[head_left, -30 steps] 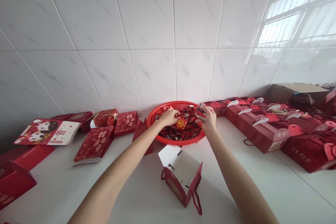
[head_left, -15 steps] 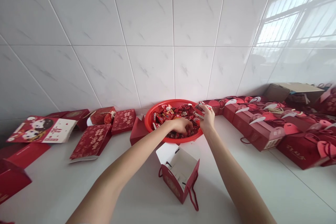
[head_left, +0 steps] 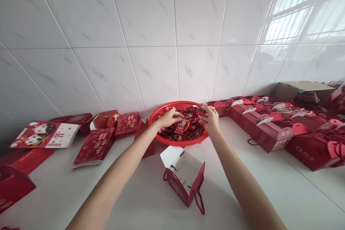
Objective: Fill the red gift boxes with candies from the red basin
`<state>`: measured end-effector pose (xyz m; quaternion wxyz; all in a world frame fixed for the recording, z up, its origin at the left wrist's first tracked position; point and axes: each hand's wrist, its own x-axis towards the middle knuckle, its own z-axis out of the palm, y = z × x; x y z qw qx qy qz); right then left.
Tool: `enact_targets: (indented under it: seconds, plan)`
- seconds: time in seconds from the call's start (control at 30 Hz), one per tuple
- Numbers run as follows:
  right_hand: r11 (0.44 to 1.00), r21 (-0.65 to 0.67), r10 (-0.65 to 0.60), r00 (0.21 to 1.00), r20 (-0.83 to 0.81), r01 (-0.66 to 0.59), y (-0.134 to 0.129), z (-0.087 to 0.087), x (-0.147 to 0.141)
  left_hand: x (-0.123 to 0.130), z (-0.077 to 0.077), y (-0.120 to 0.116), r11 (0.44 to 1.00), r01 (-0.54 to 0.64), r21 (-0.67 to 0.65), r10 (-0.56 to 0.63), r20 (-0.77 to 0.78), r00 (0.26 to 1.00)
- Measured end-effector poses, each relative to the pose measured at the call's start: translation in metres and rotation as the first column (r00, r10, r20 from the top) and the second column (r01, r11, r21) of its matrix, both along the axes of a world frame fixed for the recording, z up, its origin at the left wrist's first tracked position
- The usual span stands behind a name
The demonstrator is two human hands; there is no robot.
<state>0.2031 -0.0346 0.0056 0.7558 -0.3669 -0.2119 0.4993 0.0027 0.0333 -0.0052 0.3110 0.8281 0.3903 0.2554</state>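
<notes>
gripping small packets [head_left: 203,111], the right hand [head_left: 212,120] hovers by the basket [head_left: 178,142].

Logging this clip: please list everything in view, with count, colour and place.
basket: one, red, centre, near the wall
wrapped packets: many, mostly red, in the basket
open box: one, red outside, white inside, in front of the basket
handled boxes: many, red, right
carton: one, brown, far right
printed packs: two, red, left
cord-tied item: one, red, left
cartoon-printed piece: one, red and white, far left
other boxes: several, red, left
table: one, white, below
tiled wall: one, pale grey, behind
left hand: one, bare, over the basket
right hand: one, bare, basket's right edge, holding small packets
</notes>
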Motion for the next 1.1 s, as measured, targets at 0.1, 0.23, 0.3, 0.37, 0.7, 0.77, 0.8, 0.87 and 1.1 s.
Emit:
enact_targets:
  seconds: [0.1, 0.23, 0.3, 0.37, 0.7, 0.77, 0.8, 0.87, 1.1]
  plan:
    - [0.996, -0.002, 0.085, 0.995, 0.05, -0.085, 0.0, -0.001, 0.001, -0.005, -0.005, 0.002, 0.995, -0.084, 0.044, 0.08, 0.093, 0.992]
    - [0.988, -0.021, 0.156, 0.984, 0.085, -0.154, 0.0, -0.001, 0.001, -0.005, -0.006, 0.001, 0.985, -0.152, 0.076, 0.14, 0.143, 0.98]
    - [0.986, -0.015, 0.165, 0.982, 0.093, -0.165, -0.001, -0.001, 0.001, -0.005, -0.005, -0.002, 0.981, -0.174, 0.087, 0.161, 0.138, 0.977]
    - [0.985, -0.006, 0.172, 0.98, 0.1, -0.172, -0.001, -0.001, 0.001, -0.005, -0.004, -0.004, 0.976, -0.195, 0.099, 0.183, 0.124, 0.975]
    - [0.969, 0.033, 0.238, 0.963, 0.128, -0.244, -0.001, -0.004, 0.002, -0.007, -0.006, -0.004, 0.922, -0.356, 0.155, 0.352, 0.05, 0.935]
    - [0.969, 0.044, 0.235, 0.964, 0.128, -0.242, -0.001, -0.003, 0.002, -0.007, -0.006, -0.005, 0.919, -0.357, 0.17, 0.355, 0.04, 0.934]
    - [0.97, 0.047, 0.233, 0.964, 0.124, -0.24, -0.002, -0.003, 0.001, -0.006, -0.006, -0.006, 0.918, -0.353, 0.178, 0.353, 0.034, 0.935]
    - [0.97, 0.048, 0.234, 0.965, 0.115, -0.24, -0.002, -0.002, 0.001, -0.005, -0.004, -0.007, 0.92, -0.34, 0.195, 0.342, 0.021, 0.939]
    - [0.982, 0.036, 0.183, 0.979, 0.093, -0.187, 0.001, -0.005, 0.002, 0.007, 0.004, -0.019, 0.96, -0.147, 0.239, 0.174, -0.093, 0.98]
